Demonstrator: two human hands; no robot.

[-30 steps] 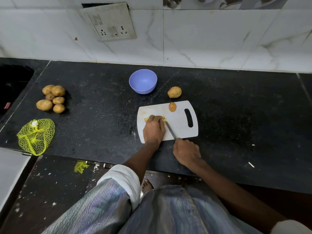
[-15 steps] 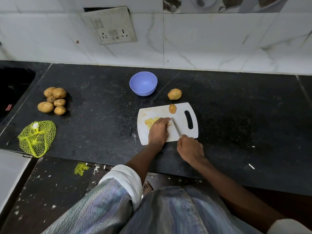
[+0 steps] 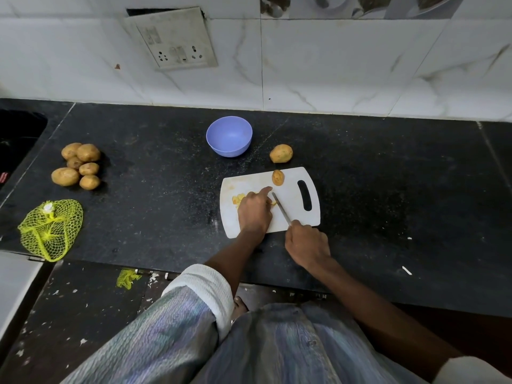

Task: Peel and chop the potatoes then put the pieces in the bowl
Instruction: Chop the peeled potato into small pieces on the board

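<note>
Knife (image 3: 280,207) held in right grip (image 3: 307,243), blade over cutting board (image 3: 293,217); left grip (image 3: 254,210), fingers loosely curled, rests on potato pieces (image 3: 237,200) on board.

Clad in a shimmery blue-grey striped garment (image 3: 166,336), white ribbed cuffs (image 3: 205,289) rolled up above bare forearms.

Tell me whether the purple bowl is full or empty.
Empty: the purple bowl shows only bare inside; the chopped pieces lie on the cutting board.
</note>
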